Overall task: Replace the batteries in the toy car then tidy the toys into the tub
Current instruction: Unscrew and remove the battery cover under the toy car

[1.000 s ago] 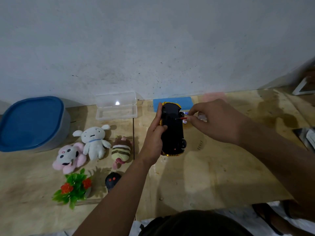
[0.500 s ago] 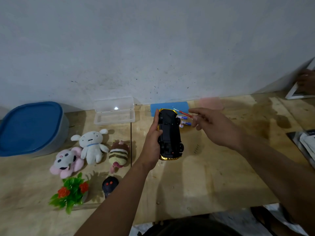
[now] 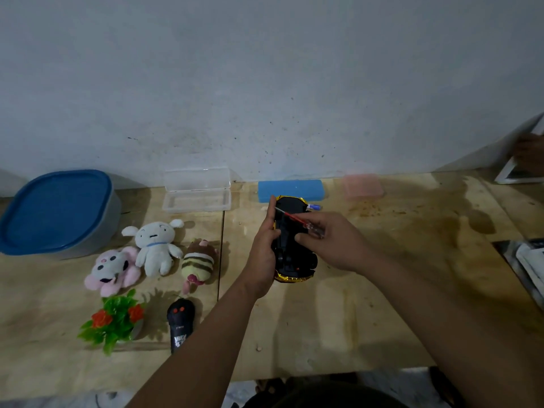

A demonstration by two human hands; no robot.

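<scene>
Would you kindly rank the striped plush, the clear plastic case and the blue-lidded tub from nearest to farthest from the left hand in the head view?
1. Striped plush: just left of the left hand.
2. Clear plastic case: farther back-left, by the wall.
3. Blue-lidded tub: far left.

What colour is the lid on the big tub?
Blue. The lid sits on a grey tub, clearest in the head view.
</scene>
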